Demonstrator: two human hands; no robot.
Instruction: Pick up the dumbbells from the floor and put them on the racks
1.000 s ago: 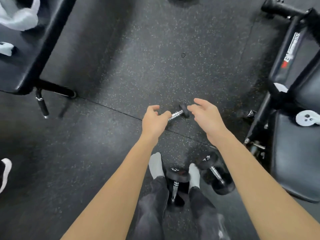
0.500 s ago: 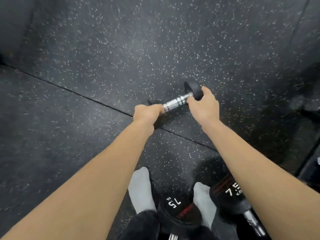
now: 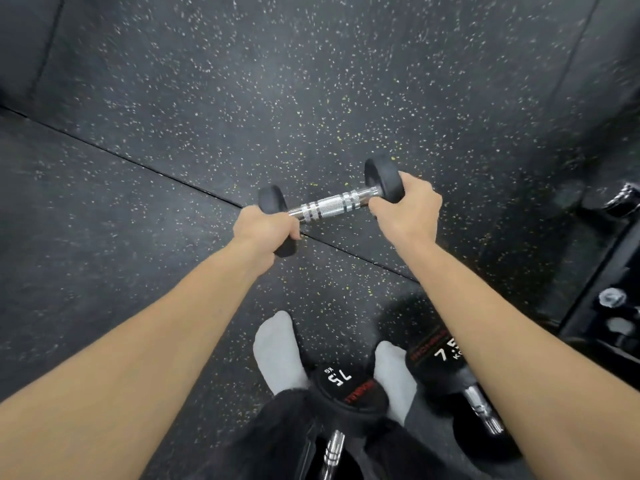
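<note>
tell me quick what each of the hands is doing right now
Left hand: closed on the small dumbbell, left head.
Right hand: closed on its right head.

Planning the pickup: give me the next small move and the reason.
Probably lift the small dumbbell straight up off the floor: the left hand and right hand each grip a head, and two 7.5 kg dumbbells still wait by the feet.
</note>
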